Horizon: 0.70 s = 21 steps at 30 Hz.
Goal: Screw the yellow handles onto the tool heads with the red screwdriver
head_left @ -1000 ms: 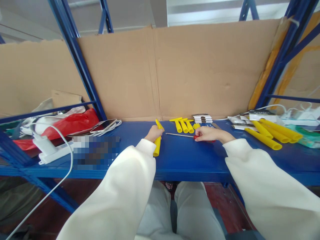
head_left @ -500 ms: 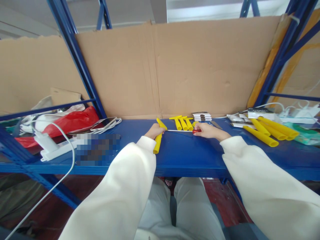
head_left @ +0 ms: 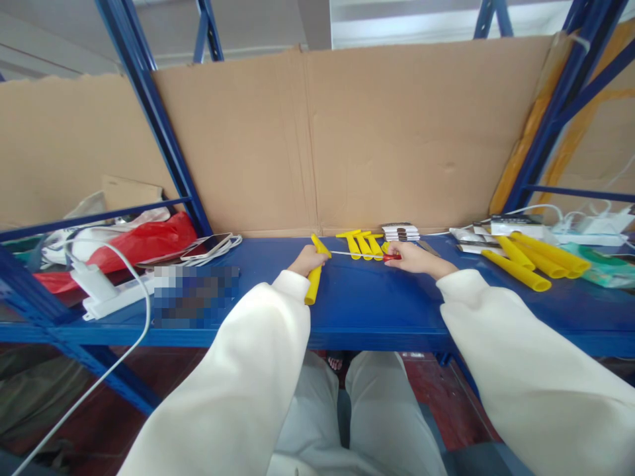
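My left hand (head_left: 306, 260) is closed around a yellow T-shaped piece (head_left: 313, 284), its tube end pointing toward me over the blue tabletop. In my right hand (head_left: 407, 257) is a screwdriver (head_left: 356, 254) with a red handle and a long thin metal shaft. The shaft runs leftward, and its tip meets the crosspiece of the yellow T beside my left fingers. Whether the tip sits inside the piece I cannot tell. Just behind the shaft lie several more yellow T-shaped pieces (head_left: 364, 246), side by side.
Loose yellow tubes (head_left: 543, 256) lie at the right, near small boxes (head_left: 517, 225). A stack of white packets (head_left: 401, 232) stands at the back. To the left are a phone (head_left: 207, 246) with a white cable, a power strip (head_left: 116, 297) and a red bag (head_left: 149, 244). Cardboard (head_left: 397, 132) walls the back.
The screwdriver shaft has shifted slightly away from me and slopes a little more, tip end higher. My left hand and the yellow piece have hardly moved.
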Each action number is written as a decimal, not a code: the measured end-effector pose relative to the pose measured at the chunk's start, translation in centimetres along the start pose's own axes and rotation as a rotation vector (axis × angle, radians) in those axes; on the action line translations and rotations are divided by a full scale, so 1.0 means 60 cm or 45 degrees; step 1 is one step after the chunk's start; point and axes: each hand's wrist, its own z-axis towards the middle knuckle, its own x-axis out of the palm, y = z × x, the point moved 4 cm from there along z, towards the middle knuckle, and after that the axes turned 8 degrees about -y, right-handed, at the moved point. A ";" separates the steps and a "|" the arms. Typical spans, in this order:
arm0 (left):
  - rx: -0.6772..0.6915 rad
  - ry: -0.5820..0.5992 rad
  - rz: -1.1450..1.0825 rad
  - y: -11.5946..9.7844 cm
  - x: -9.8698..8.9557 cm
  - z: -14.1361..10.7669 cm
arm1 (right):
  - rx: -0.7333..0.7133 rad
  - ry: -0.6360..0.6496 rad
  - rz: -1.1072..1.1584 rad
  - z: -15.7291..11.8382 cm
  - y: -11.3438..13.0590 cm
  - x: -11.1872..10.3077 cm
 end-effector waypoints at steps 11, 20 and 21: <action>0.010 -0.054 -0.038 -0.003 -0.003 0.000 | -0.020 0.003 -0.034 0.000 0.008 -0.005; 0.002 -0.055 -0.032 -0.008 -0.005 -0.005 | -0.008 0.014 -0.040 -0.002 0.011 -0.007; -0.001 -0.054 -0.025 -0.008 -0.005 -0.005 | -0.008 0.015 -0.037 -0.002 0.010 -0.007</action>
